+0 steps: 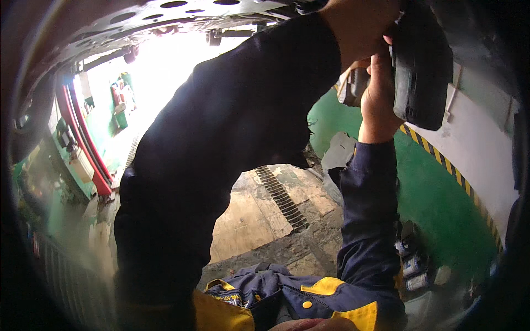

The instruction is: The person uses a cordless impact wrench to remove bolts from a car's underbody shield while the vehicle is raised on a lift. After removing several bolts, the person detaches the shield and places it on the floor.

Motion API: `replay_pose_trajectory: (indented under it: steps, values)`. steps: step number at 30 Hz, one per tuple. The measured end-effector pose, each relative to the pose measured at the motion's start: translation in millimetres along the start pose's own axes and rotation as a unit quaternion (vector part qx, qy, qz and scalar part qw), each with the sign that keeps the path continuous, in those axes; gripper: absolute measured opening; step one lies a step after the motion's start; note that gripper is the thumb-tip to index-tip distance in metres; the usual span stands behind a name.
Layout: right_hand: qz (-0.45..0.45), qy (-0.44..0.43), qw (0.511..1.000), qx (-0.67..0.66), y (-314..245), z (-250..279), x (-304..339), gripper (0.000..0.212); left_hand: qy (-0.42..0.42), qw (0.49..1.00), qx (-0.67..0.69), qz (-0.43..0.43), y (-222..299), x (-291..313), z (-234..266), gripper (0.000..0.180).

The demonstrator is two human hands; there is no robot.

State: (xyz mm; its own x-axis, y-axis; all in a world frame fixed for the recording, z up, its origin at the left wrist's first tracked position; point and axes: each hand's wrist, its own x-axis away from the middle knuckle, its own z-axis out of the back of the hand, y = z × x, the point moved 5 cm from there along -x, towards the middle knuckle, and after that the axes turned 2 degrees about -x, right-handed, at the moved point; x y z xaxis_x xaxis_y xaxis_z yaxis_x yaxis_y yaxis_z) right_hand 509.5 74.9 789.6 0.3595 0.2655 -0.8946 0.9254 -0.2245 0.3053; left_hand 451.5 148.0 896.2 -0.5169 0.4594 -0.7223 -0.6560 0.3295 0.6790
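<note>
Both my arms reach up under the vehicle underbody (165, 14). My left hand (361, 27) is raised at the top edge, beside the upper part of a chunky black tool (422, 71) that looks like a cordless power tool. Its fingers are hidden. My right hand (380, 102) rises from below against the left side of this tool, thumb pointing up, its other fingers mostly out of sight behind the tool. A grey-black rounded piece (353, 85) shows just left of the right thumb; I cannot tell whether it belongs to the tool. The tool's working end is not visible.
Below lies a worn floor (248, 220) with a slotted drain grate (281, 198). A green and white wall (441, 187) with a yellow-black stripe (441, 160) stands at right, several containers (414, 270) at its foot. A red post (88, 138) is at left.
</note>
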Motion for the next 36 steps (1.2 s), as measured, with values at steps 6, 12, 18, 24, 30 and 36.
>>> replay_pose_trajectory:
  steps: [6, 12, 18, 24, 30, 36]
  values:
    - [-0.191, -0.026, 0.949, -0.249, -8.4, 8.1, 3.8, 0.030, 0.099, 0.475, -0.765, -0.423, 9.7, 4.2, -33.6, 0.014]
    - [-0.389, -0.205, 0.882, -0.171, -60.6, 77.6, 85.4, 0.052, 0.165, 0.674, -0.680, -0.237, -4.5, 112.6, -54.3, 0.018]
    - [-0.529, -0.299, 0.714, -0.348, -192.8, 114.1, 211.8, 0.074, 0.486, 0.866, -0.065, 0.100, -49.5, 344.1, -84.6, 0.021]
    - [-0.624, -0.410, 0.354, -0.563, -436.6, 103.1, 293.7, 0.066, 0.755, 0.650, -0.024, 0.087, -7.1, 607.3, -194.7, 0.023]
    - [-0.522, -0.483, 0.037, -0.702, -674.4, 77.1, 245.9, 0.076, 0.877, 0.468, -0.079, -0.071, 114.7, 788.1, -349.7, 0.021]
    - [-0.331, -0.508, -0.226, -0.762, -877.7, 57.8, 163.6, 0.129, 0.920, 0.269, -0.168, -0.228, 219.7, 888.5, -494.4, 0.025]
